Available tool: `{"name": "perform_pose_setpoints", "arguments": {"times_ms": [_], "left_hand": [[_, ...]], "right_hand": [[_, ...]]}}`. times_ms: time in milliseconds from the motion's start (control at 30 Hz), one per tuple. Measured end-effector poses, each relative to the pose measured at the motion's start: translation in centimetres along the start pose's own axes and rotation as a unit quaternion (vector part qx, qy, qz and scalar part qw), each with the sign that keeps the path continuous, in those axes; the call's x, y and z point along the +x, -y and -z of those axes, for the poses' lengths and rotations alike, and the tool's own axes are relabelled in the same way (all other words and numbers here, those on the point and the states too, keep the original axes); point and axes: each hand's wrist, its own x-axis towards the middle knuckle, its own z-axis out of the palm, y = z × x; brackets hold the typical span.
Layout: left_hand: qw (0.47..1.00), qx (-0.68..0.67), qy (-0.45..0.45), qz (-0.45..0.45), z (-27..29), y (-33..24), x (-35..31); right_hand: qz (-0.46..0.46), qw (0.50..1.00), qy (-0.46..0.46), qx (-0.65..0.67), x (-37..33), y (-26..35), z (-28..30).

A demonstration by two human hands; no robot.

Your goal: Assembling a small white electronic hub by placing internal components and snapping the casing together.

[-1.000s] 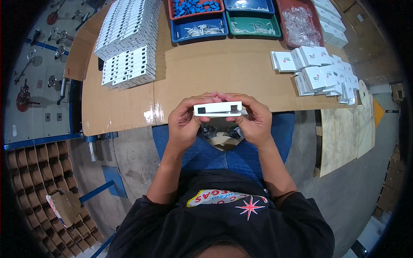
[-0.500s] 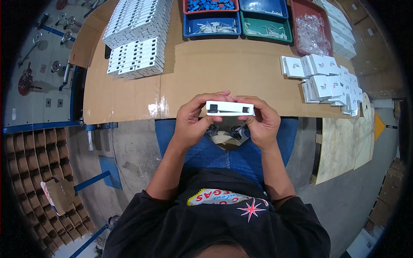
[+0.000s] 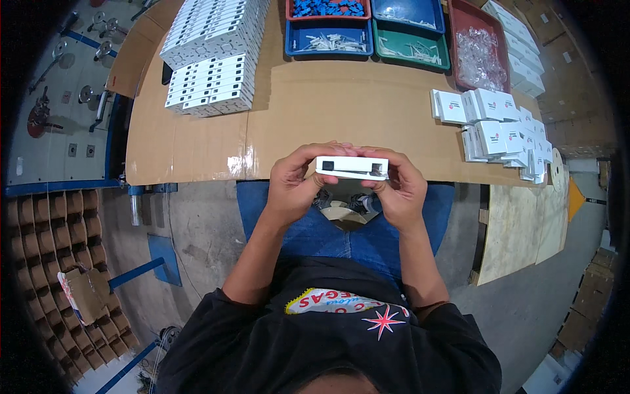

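Observation:
A white rectangular plastic housing (image 3: 352, 163) is held edge-on between my two hands, just over the table's near edge. A dark square opening shows at its left end and another at its right end, with a thin slanted dark gap between them. My left hand (image 3: 293, 178) pinches the left end, fingers on top and thumb below. The right end is gripped the same way by my right hand (image 3: 405, 186). My fingertips partly hide the top of the housing, and its inside cannot be made out.
Tall stacks of white housings (image 3: 213, 85) stand at the back left of the cardboard-covered table (image 3: 335, 98). Farther back are blue trays (image 3: 328, 52), a green tray (image 3: 413, 64) and red trays with small parts. White printed pieces (image 3: 502, 134) are piled at the right.
Both hands keep their hold on the housing, which has turned very slightly; its right opening looks lighter now. The surroundings have shifted a little as the view moved.

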Motion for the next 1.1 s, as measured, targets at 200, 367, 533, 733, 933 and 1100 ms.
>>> {"name": "perform_pose_setpoints", "arguments": {"times_ms": [200, 367, 533, 733, 933, 1100], "left_hand": [[1.0, -0.01, 0.001, 0.019, -0.62, -0.78, 0.13], [1.0, -0.012, 0.007, -0.014, -0.14, -0.51, 0.17], [0.999, -0.008, -0.01, 0.046, -0.71, -1.05, 0.15], [1.0, 0.02, -0.019, 0.011, -0.2, -0.29, -0.03], [0.999, 0.005, -0.019, 0.045, -0.52, -0.83, -0.05], [0.999, 0.008, -0.005, 0.05, -0.68, -1.06, 0.21]], "right_hand": [[0.036, 0.999, 0.011, -0.012, 0.01, -0.58, 0.49], [0.018, 1.0, 0.007, -0.004, 0.21, 0.02, -0.18], [0.011, 1.0, 0.0, 0.002, -0.15, -0.45, 0.39], [0.003, 1.0, 0.011, 0.009, 0.11, 0.11, 0.02], [0.0, 1.0, 0.001, 0.007, 0.22, 0.18, 0.23], [0.015, 1.0, -0.021, -0.016, -0.01, -0.14, 0.24]]}}
